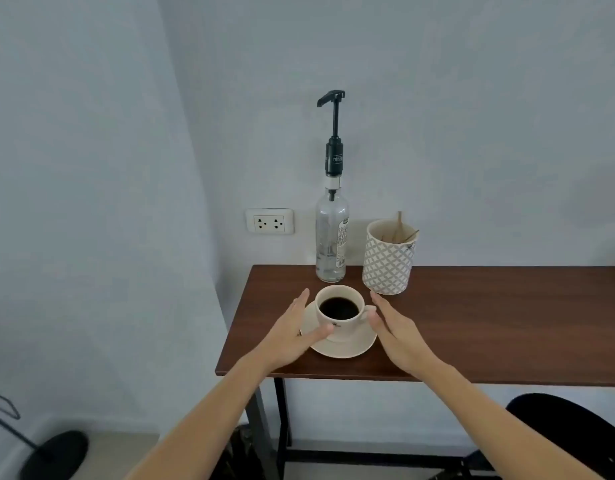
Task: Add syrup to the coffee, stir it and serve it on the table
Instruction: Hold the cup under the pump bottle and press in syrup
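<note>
The left hand is spread flat and released, its fingers stretched along the left side of the saucer and its thumb lying against the lower front of the coffee cup. The right hand mirrors it — fingers straight and unclenched, grasping nothing, the thumb just beside the cup's handle at the cup's 3 o'clock.

Between the two palms the white cup stands upright on the saucer, filled with black coffee. Both sit near the left end of the brown desk.

At the cup's 12 o'clock, near the wall, stands the clear syrup bottle with a tall black pump, its spout pointing left. At about 2 o'clock from the cup — just beside the bottle — is a patterned holder with thin wooden stir sticks poking out.
</note>
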### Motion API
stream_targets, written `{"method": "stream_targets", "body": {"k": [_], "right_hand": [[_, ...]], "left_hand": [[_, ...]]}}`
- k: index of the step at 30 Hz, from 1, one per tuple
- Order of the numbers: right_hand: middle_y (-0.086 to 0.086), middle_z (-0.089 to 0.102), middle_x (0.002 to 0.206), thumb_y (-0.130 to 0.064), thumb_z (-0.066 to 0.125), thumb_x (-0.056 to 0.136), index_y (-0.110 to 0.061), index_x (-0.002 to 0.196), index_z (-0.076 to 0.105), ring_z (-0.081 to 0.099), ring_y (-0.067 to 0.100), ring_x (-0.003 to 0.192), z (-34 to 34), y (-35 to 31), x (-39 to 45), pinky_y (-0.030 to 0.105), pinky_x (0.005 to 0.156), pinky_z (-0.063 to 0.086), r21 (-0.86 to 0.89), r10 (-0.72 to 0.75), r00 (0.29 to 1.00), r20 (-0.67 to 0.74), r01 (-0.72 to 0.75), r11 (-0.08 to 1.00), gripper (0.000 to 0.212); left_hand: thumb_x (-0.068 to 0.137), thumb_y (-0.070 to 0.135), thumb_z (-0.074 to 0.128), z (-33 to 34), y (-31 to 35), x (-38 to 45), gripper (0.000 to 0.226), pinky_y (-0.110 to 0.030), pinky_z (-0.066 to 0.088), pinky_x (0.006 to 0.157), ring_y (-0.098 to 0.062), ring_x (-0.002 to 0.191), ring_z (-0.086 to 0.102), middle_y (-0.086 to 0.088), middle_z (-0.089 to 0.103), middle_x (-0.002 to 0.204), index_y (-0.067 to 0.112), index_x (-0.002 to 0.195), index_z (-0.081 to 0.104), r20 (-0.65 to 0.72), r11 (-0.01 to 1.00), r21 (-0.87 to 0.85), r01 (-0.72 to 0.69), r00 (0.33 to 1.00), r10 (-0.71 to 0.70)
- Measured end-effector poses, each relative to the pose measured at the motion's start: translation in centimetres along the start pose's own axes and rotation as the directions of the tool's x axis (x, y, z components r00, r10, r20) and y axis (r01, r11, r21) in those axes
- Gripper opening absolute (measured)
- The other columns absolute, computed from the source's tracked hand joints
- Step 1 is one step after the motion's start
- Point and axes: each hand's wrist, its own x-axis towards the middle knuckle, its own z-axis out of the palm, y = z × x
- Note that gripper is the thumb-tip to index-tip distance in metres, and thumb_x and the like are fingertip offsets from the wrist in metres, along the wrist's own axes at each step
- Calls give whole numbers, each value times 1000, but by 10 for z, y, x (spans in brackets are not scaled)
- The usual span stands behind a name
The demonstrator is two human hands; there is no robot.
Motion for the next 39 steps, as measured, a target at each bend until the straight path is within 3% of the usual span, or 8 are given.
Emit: {"method": "stream_targets", "body": {"k": [7, 11, 14, 16, 22, 25, 30, 39], "right_hand": [[-22, 34, 149, -41, 37, 102, -34, 151, 30, 27, -4, 138, 13, 0, 6, 8, 106, 21, 227, 1, 1000, -13, 2, 974, 50], [-23, 37, 149, -40, 38, 102, -38, 149, 32, 34, -13, 132, 13, 7, 12, -9, 93, 25, 225, -23, 1000, 0, 23, 974, 48], [-21, 44, 147, -33, 37, 103, -39, 148, 34, 36, -28, 120, 11, 12, 16, -7, 93, 27, 168, -47, 999, -1, 47, 985, 45], [-20, 52, 142, -30, 38, 104, -39, 147, 36, 44, -20, 121, 11, 15, 19, -3, 96, 32, 149, -60, 998, 1, 60, 987, 45], [-18, 60, 131, -22, 42, 103, -34, 146, 39, 55, -10, 117, 11, 16, 20, 8, 91, 47, 255, -65, 998, 13, 60, 965, 45], [-19, 62, 129, -22, 44, 102, -36, 144, 40, 57, 2, 123, 5, 12, 19, 25, 96, 53, 327, -74, 997, 29, 61, 943, 44], [-13, 62, 128, -19, 44, 102, -38, 140, 41, 59, -1, 118, -15, -13, 23, 22, 93, 54, 347, -146, 989, 14, 132, 929, 42], [-17, 68, 118, -28, 45, 101, -38, 135, 51, 64, 1, 110, -75, -86, 55, 30, 94, 55, 275, -331, 941, 63, 303, 913, 36]], "left_hand": [[73, 47, 87, 23, 7, 8, 102, -26, 27, 117, -6, 150, 30, 22, 38, 156, 50, 147, 17, -139, 992, -115, -48, 990, 32], [72, 43, 88, 29, 9, 14, 86, -25, 29, 112, 36, 117, 36, 62, 42, 116, 70, 123, 24, -175, 995, -71, -72, 983, 59], [67, 46, 90, 34, 7, 20, 99, -32, 39, 116, 33, 115, 43, 44, 53, 122, 48, 142, 26, -218, 992, -111, -65, 975, 39], [60, 55, 90, 37, 6, 23, 110, -37, 37, 118, 24, 120, 46, 37, 55, 126, 40, 149, 27, -248, 991, -103, -83, 967, 55], [61, 37, 96, 36, 14, 23, 98, 7, 35, 88, 36, 107, 44, 36, 57, 114, 44, 137, 36, -305, 992, -64, -109, 949, 84], [62, 32, 96, 32, 24, 20, 84, 7, 37, 85, 32, 106, 49, 42, 61, 104, 58, 118, 38, -340, 991, -23, -130, 933, 114], [58, 26, 97, 19, 46, 18, 82, -1, 43, 89, 14, 110, 61, 40, 64, 112, 64, 112, 49, -424, 978, -25, -209, 888, 179], [50, 40, 95, -45, 101, 29, 84, -3, 45, 83, 11, 101, 65, 28, 71, 103, 39, 125, 56, -495, 971, 34, -238, 840, 223]]}}
